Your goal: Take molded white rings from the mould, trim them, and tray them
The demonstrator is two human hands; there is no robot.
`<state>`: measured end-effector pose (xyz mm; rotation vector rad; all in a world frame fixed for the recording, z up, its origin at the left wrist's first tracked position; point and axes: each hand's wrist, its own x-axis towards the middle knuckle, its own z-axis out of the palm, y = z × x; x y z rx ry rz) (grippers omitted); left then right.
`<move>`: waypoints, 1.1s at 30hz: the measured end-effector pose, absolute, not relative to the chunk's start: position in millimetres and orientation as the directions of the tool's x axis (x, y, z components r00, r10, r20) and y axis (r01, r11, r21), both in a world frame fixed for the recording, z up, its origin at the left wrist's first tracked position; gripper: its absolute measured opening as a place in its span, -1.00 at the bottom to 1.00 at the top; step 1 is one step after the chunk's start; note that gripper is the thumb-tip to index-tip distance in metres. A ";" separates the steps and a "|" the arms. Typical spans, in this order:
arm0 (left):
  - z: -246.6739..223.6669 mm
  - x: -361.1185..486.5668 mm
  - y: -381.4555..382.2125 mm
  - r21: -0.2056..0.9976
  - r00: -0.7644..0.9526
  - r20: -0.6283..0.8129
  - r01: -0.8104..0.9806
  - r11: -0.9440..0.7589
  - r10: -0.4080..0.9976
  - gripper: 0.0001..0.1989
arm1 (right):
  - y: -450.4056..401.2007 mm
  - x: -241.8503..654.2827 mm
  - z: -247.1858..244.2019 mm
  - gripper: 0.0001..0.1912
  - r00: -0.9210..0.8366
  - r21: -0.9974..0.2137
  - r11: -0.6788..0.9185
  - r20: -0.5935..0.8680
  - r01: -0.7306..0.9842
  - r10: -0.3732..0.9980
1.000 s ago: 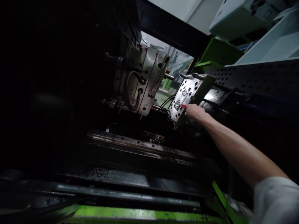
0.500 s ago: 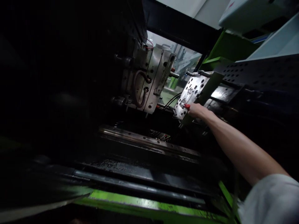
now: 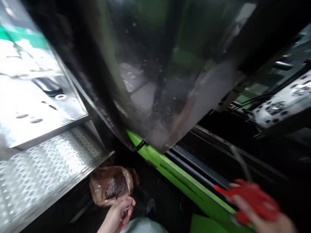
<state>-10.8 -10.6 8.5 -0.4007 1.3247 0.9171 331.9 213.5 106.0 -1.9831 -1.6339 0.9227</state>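
My right hand (image 3: 274,224) is wrapped around a red air blow gun (image 3: 259,198), blurred by motion, with its thin grey nozzle pointing up and left over the green machine edge. At the bottom centre, my left hand (image 3: 119,212) is closed with its fingers curled in; a small pale piece shows between them, too small to name. Just beyond that hand, a brown plastic bag (image 3: 97,191) stands open on the floor with many small thin bits inside. A metal mould half (image 3: 261,113) with round holes is at the right, inside the machine, apart from both hands.
A dark, see-through machine door (image 3: 155,84) fills the upper middle. The green frame rail (image 3: 175,176) runs diagonally below it. To the left are a perforated metal step (image 3: 51,171) and a bright metal plate (image 3: 31,106) above it.
The view has swung left and down, away from the mould. My right hand has drawn back from the mould face with the red air blow gun. My left hand has come into view.
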 end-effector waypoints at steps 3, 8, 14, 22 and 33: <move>26.4 -23.0 -21.2 0.220 -0.032 -0.944 -0.805 0.551 0.329 -0.80 | 154.1 225.0 78.1 -0.64 -0.414 -0.877 -0.076 -0.299 0.475 0.860; 64.5 -41.2 -13.9 0.289 -0.104 -0.905 -0.861 0.418 0.412 -0.75 | 191.3 55.5 37.4 -0.47 -0.531 -0.977 0.059 -0.060 0.203 0.845; 113.7 -61.6 7.4 0.376 -0.218 -0.838 -0.895 0.240 0.500 -0.67 | 206.2 2.2 -34.7 -0.54 -0.454 -0.909 -0.156 -0.335 0.387 0.826; 131.4 -58.8 19.8 0.283 -0.097 -0.797 -0.932 0.226 0.596 -0.55 | 148.1 114.1 55.1 -0.68 -0.563 -0.905 0.002 -0.262 0.425 0.784; 132.5 -25.5 43.5 0.041 0.112 -0.657 -0.982 0.183 0.746 -0.31 | 112.0 124.5 160.0 -0.79 -0.781 -0.762 0.551 0.097 0.340 0.617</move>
